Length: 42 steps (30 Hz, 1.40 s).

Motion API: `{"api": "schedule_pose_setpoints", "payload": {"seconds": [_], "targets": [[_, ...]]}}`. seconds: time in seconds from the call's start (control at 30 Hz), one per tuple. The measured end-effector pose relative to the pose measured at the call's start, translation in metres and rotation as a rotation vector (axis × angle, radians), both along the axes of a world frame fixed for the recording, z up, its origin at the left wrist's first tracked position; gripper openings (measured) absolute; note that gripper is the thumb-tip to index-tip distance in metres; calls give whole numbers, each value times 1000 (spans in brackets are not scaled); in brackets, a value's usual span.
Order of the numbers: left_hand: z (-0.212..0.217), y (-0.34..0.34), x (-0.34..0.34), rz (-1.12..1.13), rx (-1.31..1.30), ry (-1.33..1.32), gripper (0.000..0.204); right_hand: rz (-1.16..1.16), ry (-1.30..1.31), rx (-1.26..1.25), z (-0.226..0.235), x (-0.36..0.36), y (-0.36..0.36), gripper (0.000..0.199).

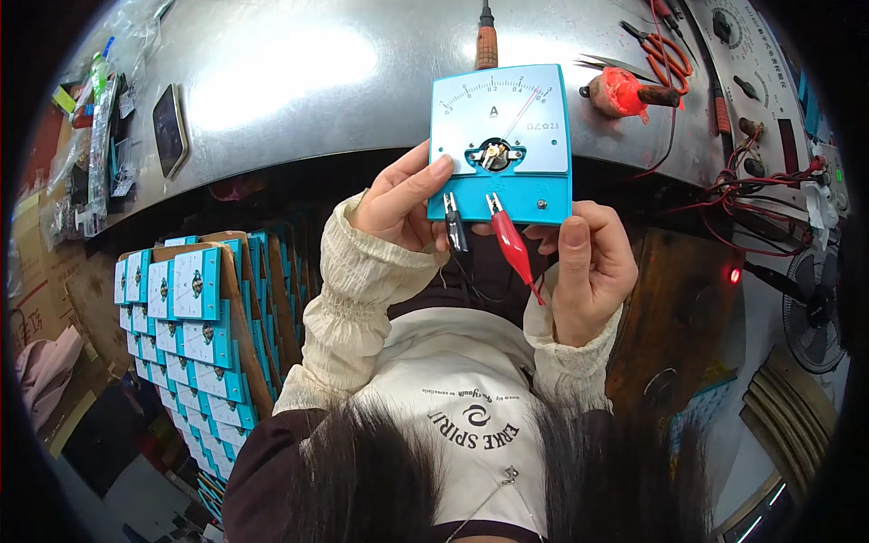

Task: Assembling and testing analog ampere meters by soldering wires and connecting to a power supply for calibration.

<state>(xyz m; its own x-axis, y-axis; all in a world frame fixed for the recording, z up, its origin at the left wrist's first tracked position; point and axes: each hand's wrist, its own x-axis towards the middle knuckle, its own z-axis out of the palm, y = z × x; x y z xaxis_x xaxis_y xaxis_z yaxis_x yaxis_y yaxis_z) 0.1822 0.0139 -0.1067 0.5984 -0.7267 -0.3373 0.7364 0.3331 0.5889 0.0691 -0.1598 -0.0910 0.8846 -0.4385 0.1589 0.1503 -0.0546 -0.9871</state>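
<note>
Both my hands hold up a blue-framed analog ammeter (496, 100) with a white dial, in front of the bench edge. My left hand (398, 199) grips its left side, thumb on the front face. At the lower right corner my right hand (593, 258) holds it, thumb up and the other fingers partly hidden behind. A black alligator clip (455, 231) and a red alligator clip (513, 242) are attached along the meter's lower blue strip. The needle leans toward the right of the scale. In the middle a cutout bares the movement.
Left of me stand boards stacked with several similar meters (195, 353). On the metal bench (380, 100) lie a phone (169, 131), a screwdriver (487, 41), red-handled scissors (665, 59) and a red pot (620, 93). A knobbed test instrument (747, 86) with tangled red wires (738, 195) sits at right.
</note>
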Motion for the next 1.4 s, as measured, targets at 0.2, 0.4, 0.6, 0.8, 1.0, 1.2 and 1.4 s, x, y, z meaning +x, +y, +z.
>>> {"api": "schedule_pose_setpoints", "payload": {"seconds": [0.2, 0.4, 0.6, 0.8, 1.0, 1.2, 1.4], "targets": [[-1, -1, -3, -1, 59, 27, 53, -16, -49, -5, 3, -1, 2, 20], [3, -5, -4, -6, 47, -2, 51, -21, -5, -46, 2, -4, 0, 17], [9, -4, -17, 215, 325, -525, 59, 2, 187, 120, -14, 9, -2, 23], [11, 1, -16, 215, 334, -414, 62, 41, 194, 108, -17, 9, -1, 24], [8, 5, -15, 186, 354, -422, 61, 59, 214, 85, -16, 6, -2, 24], [18, 2, -19, 80, 531, -907, 55, 125, 270, 166, -20, -1, -13, 22], [12, -16, -13, -548, 272, -642, 55, 538, 444, 453, -42, -68, -46, 32]]}}
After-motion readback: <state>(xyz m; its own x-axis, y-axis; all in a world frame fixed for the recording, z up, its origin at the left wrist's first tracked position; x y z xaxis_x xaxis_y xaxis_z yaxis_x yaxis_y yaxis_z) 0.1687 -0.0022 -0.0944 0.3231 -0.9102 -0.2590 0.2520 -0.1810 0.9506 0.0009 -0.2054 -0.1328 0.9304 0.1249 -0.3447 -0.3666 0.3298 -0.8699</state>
